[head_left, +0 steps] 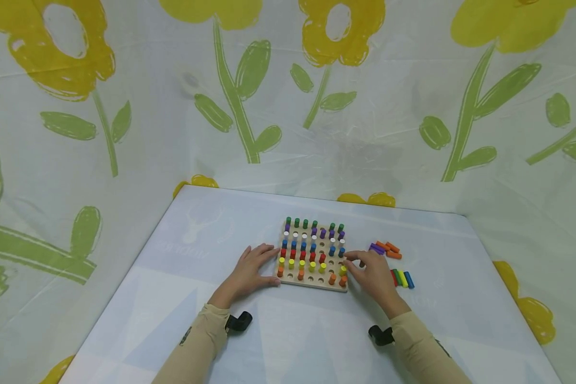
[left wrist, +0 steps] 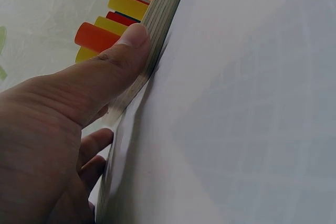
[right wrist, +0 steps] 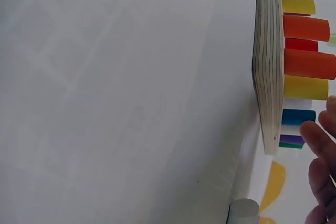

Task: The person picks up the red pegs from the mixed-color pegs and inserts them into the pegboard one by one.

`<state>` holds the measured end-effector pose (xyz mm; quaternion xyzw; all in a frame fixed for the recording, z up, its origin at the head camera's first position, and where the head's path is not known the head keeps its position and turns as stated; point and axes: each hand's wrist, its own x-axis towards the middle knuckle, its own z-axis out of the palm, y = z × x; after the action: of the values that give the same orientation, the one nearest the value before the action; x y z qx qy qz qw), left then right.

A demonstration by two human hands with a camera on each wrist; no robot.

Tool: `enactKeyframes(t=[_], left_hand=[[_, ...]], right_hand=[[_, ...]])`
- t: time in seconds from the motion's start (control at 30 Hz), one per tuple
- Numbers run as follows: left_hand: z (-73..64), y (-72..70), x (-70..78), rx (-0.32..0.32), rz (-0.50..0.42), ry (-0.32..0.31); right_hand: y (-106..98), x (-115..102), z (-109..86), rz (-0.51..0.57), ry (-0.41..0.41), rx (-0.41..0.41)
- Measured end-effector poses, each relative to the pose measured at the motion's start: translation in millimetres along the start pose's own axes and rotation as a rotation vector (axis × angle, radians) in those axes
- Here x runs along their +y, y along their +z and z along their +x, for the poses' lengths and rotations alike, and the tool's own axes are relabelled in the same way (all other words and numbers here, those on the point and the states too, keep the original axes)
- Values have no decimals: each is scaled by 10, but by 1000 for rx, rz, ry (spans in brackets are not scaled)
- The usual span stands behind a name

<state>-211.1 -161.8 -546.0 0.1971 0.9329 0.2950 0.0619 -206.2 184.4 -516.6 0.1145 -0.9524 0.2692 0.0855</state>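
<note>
A wooden pegboard (head_left: pixel 312 285) lies on the table, carrying rows of green, purple, white, blue, red, yellow and orange pegs. My left hand (head_left: pixel 254 271) rests along its left side, fingers extended and thumb at the front left corner. In the left wrist view the thumb (left wrist: pixel 134 38) presses the board's layered edge beside an orange peg (left wrist: pixel 97 36). At the right edge is my right hand (head_left: pixel 372 272), its fingertips close to a yellow peg (head_left: pixel 343 270). The right wrist view shows these fingers (right wrist: pixel 317 137) spread beside a blue peg (right wrist: pixel 298 117), with no peg visible between them.
Right of the board lie loose purple pegs (head_left: pixel 377 249) and orange pegs (head_left: pixel 393 255). Closer to the right wrist are loose red, green, yellow and blue pegs (head_left: pixel 409 280). A pale cylinder (right wrist: pixel 245 209) shows low in the right wrist view. Flower-patterned cloth (head_left: pixel 365 149) hangs behind the table.
</note>
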Motion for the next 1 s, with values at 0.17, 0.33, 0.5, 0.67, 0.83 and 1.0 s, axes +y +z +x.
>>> enactKeyframes(t=[0.17, 0.33, 0.5, 0.67, 0.83, 1.0], left_hand=[[0, 3, 0, 3, -7, 4], [-3, -5, 8, 3, -9, 2], [-6, -8, 4, -1, -7, -3], [1, -2, -9, -1, -3, 4], [4, 2, -13, -6, -6, 8], [2, -1, -15, -6, -4, 6]], right_hand=[[-22, 23, -21, -1, 2, -1], [-53, 33, -41, -12, 31, -14], [-69, 50, -53, -21, 51, -32], [-80, 79, -65, -22, 67, -34], [-113, 129, -85, -36, 45, -18], [-141, 173, -97, -46, 37, -18]])
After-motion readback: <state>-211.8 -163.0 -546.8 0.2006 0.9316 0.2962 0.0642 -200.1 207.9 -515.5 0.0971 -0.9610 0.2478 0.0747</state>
